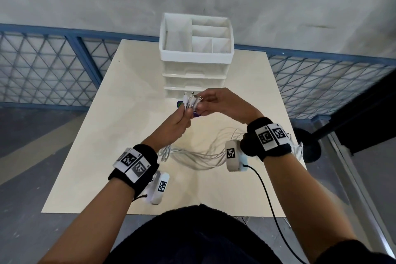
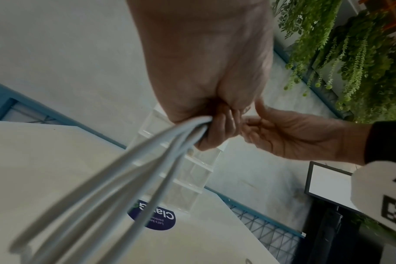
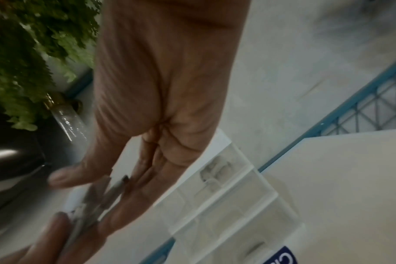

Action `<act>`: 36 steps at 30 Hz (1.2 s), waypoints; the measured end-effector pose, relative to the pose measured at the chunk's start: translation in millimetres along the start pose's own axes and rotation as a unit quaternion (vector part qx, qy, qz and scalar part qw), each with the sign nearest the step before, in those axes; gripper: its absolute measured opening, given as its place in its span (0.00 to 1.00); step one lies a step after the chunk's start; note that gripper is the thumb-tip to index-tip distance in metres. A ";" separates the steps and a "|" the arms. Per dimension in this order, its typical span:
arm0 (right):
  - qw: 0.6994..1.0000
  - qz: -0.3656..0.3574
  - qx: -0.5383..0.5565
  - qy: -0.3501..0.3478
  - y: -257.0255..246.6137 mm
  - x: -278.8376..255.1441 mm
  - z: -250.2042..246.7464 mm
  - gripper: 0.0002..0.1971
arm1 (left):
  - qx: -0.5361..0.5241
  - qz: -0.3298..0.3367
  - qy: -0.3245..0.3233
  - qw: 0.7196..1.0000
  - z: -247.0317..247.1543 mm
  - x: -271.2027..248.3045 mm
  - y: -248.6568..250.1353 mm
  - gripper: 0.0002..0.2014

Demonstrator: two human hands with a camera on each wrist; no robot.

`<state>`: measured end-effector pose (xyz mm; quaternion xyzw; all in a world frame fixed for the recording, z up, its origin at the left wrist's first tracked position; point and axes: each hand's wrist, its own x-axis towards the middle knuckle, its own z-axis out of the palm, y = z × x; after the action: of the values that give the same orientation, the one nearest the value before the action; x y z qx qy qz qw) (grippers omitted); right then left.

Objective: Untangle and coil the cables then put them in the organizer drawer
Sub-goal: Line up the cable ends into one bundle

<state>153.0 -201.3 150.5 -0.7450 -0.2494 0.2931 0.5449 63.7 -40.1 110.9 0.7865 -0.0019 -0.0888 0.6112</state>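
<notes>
In front of the white organizer (image 1: 196,49), the left hand (image 1: 175,123) grips the white cables (image 1: 190,102); the right hand (image 1: 222,103) pinches their plug ends.

One organizer (image 1: 196,53) with three drawers, perhaps four white cables (image 1: 191,102), two hands, one table (image 1: 107,135)

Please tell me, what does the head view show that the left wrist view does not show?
Only the head view shows the connector ends fanned above the left hand and the organizer's open top compartments. Only the left wrist view shows the left hand's fingers curled round the white cables, and hanging plants. Both show the right hand, the organizer drawers and the purple sticker.
</notes>
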 end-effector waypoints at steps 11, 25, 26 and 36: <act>0.998 -0.044 -0.032 0.023 -11.0 15.2 14.9 0.18 | 0.087 -0.011 -0.020 0.996 -3.6 -5.0 15.8 0.09; 0.987 -0.080 -0.128 0.057 -13.7 14.8 10.9 0.14 | 0.090 0.024 -0.013 0.996 -3.5 3.6 18.3 0.11; 0.986 -0.090 -0.125 0.067 -14.0 15.4 11.4 0.15 | 0.076 0.017 -0.005 0.997 -2.6 4.6 19.1 0.14; 0.996 -0.075 -0.007 0.052 -15.2 21.5 8.4 0.20 | -0.007 -0.022 -0.023 0.999 -8.5 12.0 20.2 0.06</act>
<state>161.3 -176.6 159.6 -0.7423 -0.2781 0.2105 0.5721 78.8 -38.3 130.7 0.7799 0.0022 -0.1200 0.6143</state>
